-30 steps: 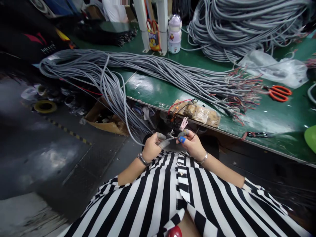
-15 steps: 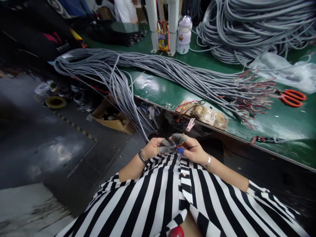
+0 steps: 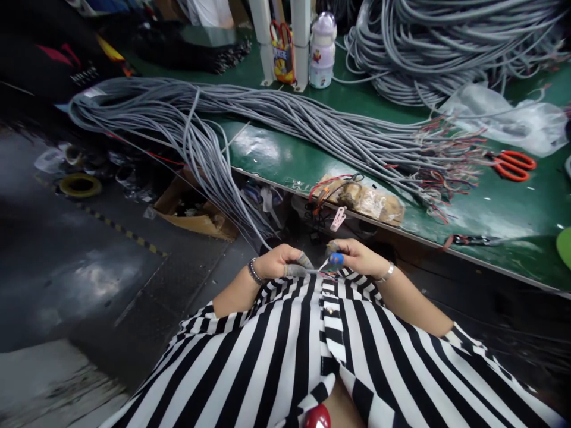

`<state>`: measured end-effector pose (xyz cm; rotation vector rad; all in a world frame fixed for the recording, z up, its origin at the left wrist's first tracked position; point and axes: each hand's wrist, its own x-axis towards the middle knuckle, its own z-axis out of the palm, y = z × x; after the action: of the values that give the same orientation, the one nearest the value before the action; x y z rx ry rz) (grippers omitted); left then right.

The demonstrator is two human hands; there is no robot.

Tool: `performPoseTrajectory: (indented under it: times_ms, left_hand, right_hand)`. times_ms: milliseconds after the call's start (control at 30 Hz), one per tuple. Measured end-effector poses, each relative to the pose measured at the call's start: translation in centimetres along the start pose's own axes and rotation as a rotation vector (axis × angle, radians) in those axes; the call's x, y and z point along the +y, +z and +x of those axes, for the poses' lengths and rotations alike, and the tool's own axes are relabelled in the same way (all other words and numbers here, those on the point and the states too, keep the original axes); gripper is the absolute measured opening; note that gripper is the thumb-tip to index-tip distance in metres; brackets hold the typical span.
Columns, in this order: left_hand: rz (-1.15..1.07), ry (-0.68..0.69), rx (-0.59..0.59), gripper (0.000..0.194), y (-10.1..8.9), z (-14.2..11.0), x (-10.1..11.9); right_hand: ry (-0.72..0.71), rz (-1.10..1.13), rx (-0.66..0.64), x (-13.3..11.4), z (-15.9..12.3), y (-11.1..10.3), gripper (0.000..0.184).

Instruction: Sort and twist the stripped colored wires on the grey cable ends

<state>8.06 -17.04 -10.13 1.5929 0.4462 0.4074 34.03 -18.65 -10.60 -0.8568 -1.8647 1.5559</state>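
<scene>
My left hand (image 3: pixel 282 262) is closed on a grey cable (image 3: pixel 311 271), pinching it near its stripped end. Thin coloured wires (image 3: pixel 329 276) stick out of that end to the right. My right hand (image 3: pixel 354 257), with covered fingertips and a blue wrap on the thumb, pinches a whitish strand (image 3: pixel 323 264) that slants up from the cable end. Both hands are close together in front of my striped shirt, below the bench edge. A large bundle of grey cables (image 3: pixel 267 116) lies over the green bench, part of it hanging down toward my left hand.
On the green bench (image 3: pixel 504 208) are orange-handled scissors (image 3: pixel 515 165), a dark hand tool (image 3: pixel 473 240), a taped cardboard piece (image 3: pixel 379 205) and a lilac bottle (image 3: pixel 322 50). A big cable coil (image 3: pixel 446 47) rests behind. Under the bench is an open cardboard box (image 3: pixel 191 214).
My right hand has moved slightly up and away from my left, and the whitish strand now stretches between them. The view has shifted a little, so the bench items appear farther left.
</scene>
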Motion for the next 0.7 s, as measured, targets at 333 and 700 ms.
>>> performPoseTrajectory:
  times_ms: [333,700]
  left_hand:
    - [0.289,0.189,0.181,0.022,0.4,1.4,0.2]
    - [0.342,0.104,0.083,0.03,1.0,1.9,0.5]
  right_hand:
    - [0.419,0.487,0.138,0.9,-1.6,1.2,0.064]
    - [0.469,0.489,0.486,0.4,0.7,2.1,0.049]
